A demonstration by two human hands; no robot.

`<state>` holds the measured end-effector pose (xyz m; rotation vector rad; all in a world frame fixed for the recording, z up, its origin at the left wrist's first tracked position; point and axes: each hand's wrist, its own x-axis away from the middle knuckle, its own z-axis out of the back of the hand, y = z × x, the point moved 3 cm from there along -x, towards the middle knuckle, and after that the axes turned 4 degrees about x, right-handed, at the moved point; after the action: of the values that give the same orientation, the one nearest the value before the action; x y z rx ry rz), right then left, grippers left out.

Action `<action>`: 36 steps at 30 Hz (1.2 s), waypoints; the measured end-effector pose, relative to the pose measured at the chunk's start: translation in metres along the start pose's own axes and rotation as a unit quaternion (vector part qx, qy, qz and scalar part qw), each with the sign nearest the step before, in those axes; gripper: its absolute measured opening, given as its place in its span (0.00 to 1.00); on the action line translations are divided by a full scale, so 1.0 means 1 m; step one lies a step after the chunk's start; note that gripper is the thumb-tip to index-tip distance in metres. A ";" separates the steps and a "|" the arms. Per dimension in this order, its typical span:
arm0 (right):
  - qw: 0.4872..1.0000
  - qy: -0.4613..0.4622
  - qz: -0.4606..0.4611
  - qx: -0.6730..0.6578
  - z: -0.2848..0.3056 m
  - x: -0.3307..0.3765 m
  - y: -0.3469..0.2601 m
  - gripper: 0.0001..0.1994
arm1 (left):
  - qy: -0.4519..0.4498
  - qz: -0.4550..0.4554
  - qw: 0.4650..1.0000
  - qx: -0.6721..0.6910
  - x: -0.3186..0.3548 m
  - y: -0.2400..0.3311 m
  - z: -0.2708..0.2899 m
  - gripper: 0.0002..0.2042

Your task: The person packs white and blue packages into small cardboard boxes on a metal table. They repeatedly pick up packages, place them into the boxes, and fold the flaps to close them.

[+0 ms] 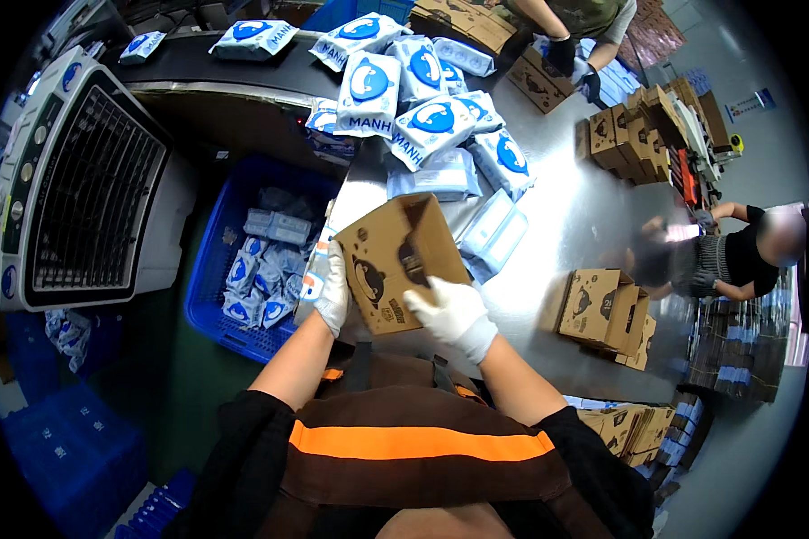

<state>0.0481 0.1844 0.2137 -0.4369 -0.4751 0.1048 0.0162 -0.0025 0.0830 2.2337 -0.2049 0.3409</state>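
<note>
A brown printed cardboard box [361,244] is tilted in front of me, its open top facing away and to the right. My left hand [333,295], in a white glove, grips its left side. My right hand [455,320], also gloved, is closed on its near right edge; the fingertips are partly lost against the box. Just beyond the box lies a heap of white-and-blue soft packs that look like wipes [368,83]. A pale pack [494,229] lies right of the box on the metal table [548,211].
At my left stand a blue crate [208,260] with several packs in it and a large air cooler [99,180]. A black conveyor [193,67] carries packs at the back. Open boxes [602,310] stand right. One co-worker's gloved hand [562,56] holds a box; another person [737,251] stands far right.
</note>
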 end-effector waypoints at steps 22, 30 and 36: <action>0.935 0.192 -0.268 -0.127 -0.061 -0.009 0.222 0.52 | -0.071 -0.007 0.907 -0.414 -0.062 -0.006 -0.013 0.18; 0.757 0.075 0.070 -0.646 0.019 0.075 0.177 0.44 | -0.186 0.143 0.927 -0.293 -0.058 -0.099 -0.099 0.23; 0.919 0.007 -0.086 -0.386 -0.017 0.093 0.180 0.41 | -0.187 0.203 0.955 -0.113 -0.044 -0.132 -0.125 0.17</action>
<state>0.1387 0.3589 0.1620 -1.1677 -0.5291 -0.2695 -0.0129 0.1790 0.0489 2.0000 -0.8702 0.0980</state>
